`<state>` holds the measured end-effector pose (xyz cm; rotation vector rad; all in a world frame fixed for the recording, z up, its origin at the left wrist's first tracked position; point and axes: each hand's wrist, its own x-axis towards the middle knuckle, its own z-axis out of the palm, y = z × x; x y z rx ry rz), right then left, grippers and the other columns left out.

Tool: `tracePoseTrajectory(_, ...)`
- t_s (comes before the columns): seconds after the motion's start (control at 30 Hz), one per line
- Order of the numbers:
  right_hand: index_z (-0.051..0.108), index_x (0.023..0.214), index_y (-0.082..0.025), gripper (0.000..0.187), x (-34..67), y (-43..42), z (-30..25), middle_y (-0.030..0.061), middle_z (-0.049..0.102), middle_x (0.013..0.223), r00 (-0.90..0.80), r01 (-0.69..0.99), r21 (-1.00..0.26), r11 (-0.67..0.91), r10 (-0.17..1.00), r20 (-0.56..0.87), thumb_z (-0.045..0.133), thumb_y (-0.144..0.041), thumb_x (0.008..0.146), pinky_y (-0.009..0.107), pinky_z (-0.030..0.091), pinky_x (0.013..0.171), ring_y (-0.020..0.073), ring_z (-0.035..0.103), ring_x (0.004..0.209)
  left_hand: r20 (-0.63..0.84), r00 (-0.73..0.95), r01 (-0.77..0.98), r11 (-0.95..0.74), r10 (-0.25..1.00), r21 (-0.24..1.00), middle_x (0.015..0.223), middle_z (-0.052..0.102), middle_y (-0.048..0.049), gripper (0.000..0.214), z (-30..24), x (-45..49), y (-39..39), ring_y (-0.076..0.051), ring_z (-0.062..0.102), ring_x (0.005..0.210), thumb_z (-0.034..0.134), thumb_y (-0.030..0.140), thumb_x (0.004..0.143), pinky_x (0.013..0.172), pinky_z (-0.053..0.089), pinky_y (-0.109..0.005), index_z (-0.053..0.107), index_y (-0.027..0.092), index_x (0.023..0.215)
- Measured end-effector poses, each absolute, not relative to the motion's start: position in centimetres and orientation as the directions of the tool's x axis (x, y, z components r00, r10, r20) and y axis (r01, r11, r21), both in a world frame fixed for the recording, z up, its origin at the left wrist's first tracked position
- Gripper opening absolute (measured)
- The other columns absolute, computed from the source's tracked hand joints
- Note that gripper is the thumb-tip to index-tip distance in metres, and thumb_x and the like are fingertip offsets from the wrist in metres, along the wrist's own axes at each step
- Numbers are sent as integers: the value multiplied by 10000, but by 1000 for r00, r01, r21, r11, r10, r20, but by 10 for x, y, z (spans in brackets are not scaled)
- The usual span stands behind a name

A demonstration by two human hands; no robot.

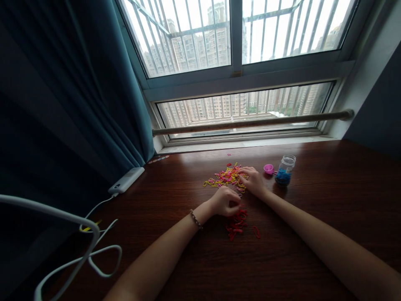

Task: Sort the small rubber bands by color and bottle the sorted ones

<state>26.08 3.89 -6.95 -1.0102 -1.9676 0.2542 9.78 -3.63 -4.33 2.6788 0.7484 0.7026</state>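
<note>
A mixed heap of small yellow and pink rubber bands point(224, 177) lies on the dark wooden table point(328, 200). My right hand point(253, 180) rests on the heap's right edge, fingers curled into the bands as if pinching one. My left hand point(224, 201) is curled closed just above a smaller pile of red bands point(236, 223) nearer to me; what its fingers hold is too small to see. A beaded bracelet is on my left wrist.
A small glass jar with blue bands point(285, 170) stands right of the heap, its pink lid point(268, 169) beside it. A white power bank point(126, 180) with white cables point(94, 246) lies at the left. Teal curtain and window are behind.
</note>
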Motion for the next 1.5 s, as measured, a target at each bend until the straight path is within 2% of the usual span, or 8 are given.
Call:
tracePoseTrajectory(0.2,596,1087,-257,293,255,43,-80,19,587,1145,-556,543,-354,761,642,527,457,-304,833,437,287,967,236,405,1132,330,827,416,-891,454,184,469,474,24,260,-46,100,-37,-75,401,448,490,202,705,457,283,-218,418,166,457)
tracePoseTrajectory(0.43,602,1083,-251,307,255,49,-87,21,595,1132,-540,555,-367,747,659,524,394,-303,863,446,287,968,237,405,1138,282,816,470,-863,505,185,504,519,22,203,-48,100,-36,-72,431,469,516,221,695,478,306,-198,460,161,509)
tracePoseTrajectory(0.8,684,810,-172,273,259,41,-69,76,676,864,-264,431,-594,679,724,637,443,-297,832,332,425,799,201,586,834,221,816,474,-837,534,273,550,526,23,32,-46,99,-36,-86,447,505,497,144,629,511,341,-192,512,166,610)
tracePoseTrajectory(0.93,687,743,-151,342,261,37,-65,71,679,737,-146,421,-726,543,831,537,440,-375,820,297,447,646,192,601,675,291,774,493,-824,562,277,588,543,11,102,-45,95,-31,-103,479,552,447,111,660,559,375,-206,524,170,632)
tracePoseTrajectory(1.07,689,709,-126,403,264,40,-61,87,683,708,-83,190,-923,336,942,326,485,-469,765,283,454,553,183,604,592,526,468,710,-657,710,254,779,599,-45,195,-46,74,-13,-158,531,774,377,146,778,731,416,-277,568,174,747)
tracePoseTrajectory(1.2,691,667,-112,409,267,34,-47,92,683,680,-412,-42,-977,208,888,207,546,-491,717,271,463,621,162,614,620,547,217,873,-411,808,262,1086,570,-61,229,-56,45,14,-224,413,1110,394,262,831,952,311,-419,574,196,957)
tracePoseTrajectory(1.33,699,649,-102,436,265,22,-30,97,682,672,-809,75,-979,192,585,53,542,-502,720,239,432,565,141,593,583,333,174,909,-281,927,307,1318,421,-2,347,-69,33,31,-267,179,1288,306,386,872,999,115,-592,501,283,1141)
tracePoseTrajectory(1.5,694,716,-108,456,266,33,-41,87,677,671,-471,164,-920,357,847,245,480,-507,762,246,425,538,153,588,573,179,256,888,-304,950,344,1314,427,55,421,-73,34,35,-234,118,1318,168,446,891,995,-23,-615,469,368,1175)
